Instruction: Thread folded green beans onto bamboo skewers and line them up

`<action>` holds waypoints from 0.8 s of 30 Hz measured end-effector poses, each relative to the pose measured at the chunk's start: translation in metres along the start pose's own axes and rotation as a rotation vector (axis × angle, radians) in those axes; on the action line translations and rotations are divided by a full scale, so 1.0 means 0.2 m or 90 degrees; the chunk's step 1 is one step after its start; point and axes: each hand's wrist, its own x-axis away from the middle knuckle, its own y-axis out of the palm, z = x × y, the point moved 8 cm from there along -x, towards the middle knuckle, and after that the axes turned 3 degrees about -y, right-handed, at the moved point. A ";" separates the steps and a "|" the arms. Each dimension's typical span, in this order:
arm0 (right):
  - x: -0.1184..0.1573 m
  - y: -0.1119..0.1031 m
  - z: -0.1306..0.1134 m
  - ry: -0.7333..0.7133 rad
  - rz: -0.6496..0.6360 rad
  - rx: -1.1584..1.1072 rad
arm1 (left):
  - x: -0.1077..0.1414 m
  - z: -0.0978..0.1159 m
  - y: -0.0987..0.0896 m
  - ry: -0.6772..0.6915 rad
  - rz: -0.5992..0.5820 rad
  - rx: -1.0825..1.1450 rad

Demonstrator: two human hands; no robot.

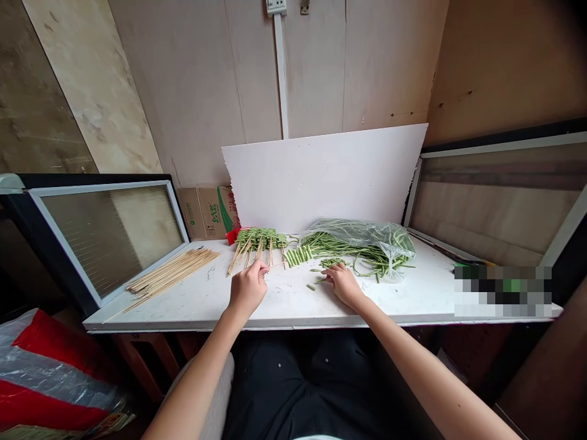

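Observation:
My left hand [249, 285] is closed around the bare end of a wooden skewer. Several short green bean pieces [298, 256] are threaded side by side on that skewer, which points right. My right hand [342, 282] rests low over the white table, its fingers at a short cut bean piece [321, 280]; whether they pinch it is too small to tell. A small heap of cut pieces [332, 263] lies just beyond the right fingers, and a loose piece [310, 287] is to their left. Filled bean skewers [261, 237] are stacked behind my left hand, sticks toward me.
Bare skewers [177, 272] lie on the left of the white table [284, 308]. Long beans [337, 245] spill from a clear plastic bag [389, 235] at the back right. A white board [321, 177] and a cardboard box [202, 211] stand behind. Framed panels flank both sides.

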 end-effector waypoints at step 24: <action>-0.04 -0.17 -0.05 0.172 0.091 -0.614 | 0.12 -0.31 0.47 -0.136 -0.291 -0.010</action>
